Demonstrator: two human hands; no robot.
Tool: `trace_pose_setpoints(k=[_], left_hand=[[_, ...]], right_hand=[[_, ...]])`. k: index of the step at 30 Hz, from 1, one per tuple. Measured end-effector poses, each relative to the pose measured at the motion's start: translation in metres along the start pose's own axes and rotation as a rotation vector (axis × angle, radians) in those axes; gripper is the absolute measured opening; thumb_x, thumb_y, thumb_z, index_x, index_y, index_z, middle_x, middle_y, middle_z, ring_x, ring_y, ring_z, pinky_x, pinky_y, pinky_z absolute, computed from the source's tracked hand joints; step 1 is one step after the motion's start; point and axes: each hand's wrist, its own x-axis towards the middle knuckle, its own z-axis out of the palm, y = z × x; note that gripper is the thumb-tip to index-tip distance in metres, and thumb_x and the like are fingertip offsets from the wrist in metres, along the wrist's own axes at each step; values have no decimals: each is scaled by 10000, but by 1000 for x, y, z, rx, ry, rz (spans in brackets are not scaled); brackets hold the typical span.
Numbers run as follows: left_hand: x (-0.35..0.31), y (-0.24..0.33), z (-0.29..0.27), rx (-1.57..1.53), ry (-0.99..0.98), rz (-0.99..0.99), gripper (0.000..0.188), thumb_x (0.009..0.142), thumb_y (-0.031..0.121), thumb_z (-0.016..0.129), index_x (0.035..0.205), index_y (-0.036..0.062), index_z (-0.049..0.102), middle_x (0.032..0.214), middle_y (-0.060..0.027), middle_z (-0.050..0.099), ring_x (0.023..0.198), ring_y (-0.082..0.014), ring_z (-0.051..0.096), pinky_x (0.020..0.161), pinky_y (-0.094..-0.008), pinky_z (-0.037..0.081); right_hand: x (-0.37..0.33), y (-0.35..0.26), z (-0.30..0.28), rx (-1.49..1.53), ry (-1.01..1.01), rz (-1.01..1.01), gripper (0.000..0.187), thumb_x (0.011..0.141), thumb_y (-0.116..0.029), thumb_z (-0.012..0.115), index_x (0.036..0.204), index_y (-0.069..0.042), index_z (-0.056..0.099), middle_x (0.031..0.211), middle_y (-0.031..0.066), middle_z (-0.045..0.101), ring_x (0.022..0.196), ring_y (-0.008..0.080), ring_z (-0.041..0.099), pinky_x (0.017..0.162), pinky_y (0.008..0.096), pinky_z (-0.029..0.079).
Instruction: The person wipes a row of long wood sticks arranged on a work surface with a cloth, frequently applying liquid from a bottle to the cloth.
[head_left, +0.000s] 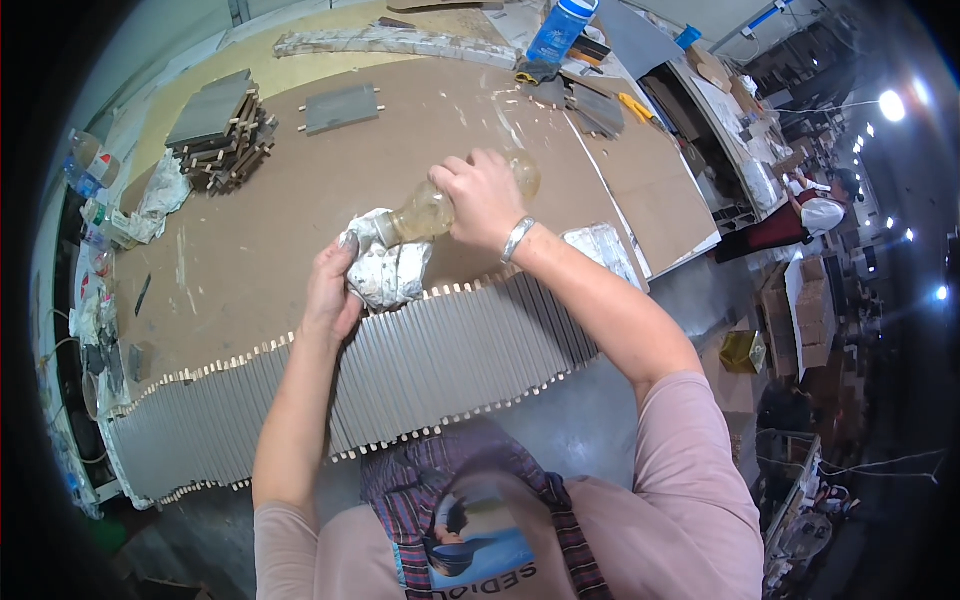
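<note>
My right hand (482, 200) is wrapped around a clear plastic bottle (422, 214) with a yellowish tint, tipped on its side. The bottle's neck points left and meets a crumpled, stained white rag (392, 272). My left hand (334, 288) grips that rag from its left side. Just below both hands, a long row of narrow grey panels (450, 350) stands packed side by side along the table's near edge. Short pale wooden dowels stick out from the panels' ends. Whether liquid is flowing from the bottle I cannot tell.
A stack of grey dowelled panels (215, 125) sits at the far left, near a single panel (341, 108). At the back right are a blue bottle (560, 35) and a yellow utility knife (640, 108). Another white cloth (603, 250) lies right. A person (800, 215) stands farther off.
</note>
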Motion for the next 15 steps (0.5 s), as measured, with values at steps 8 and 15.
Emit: trace_pose_setpoints(k=[8, 15], left_hand=[[-7, 4, 2, 102, 51, -3, 305, 1024, 58, 483, 1283, -61, 590, 1192, -148, 690, 1052, -214, 687, 960, -355, 555], [-17, 8, -4, 287, 69, 47, 311, 1011, 87, 548, 1282, -55, 601, 1173, -120, 696, 1003, -177, 688, 898, -328, 568]], right_hand=[[-4, 10, -4, -127, 83, -45, 258, 604, -68, 703, 848, -123, 640, 830, 58, 634, 832, 310, 612, 821, 416, 458], [-10, 13, 22, 54, 83, 44, 331, 604, -84, 728, 930, -112, 681, 890, 73, 673, 848, 333, 632, 823, 418, 477]])
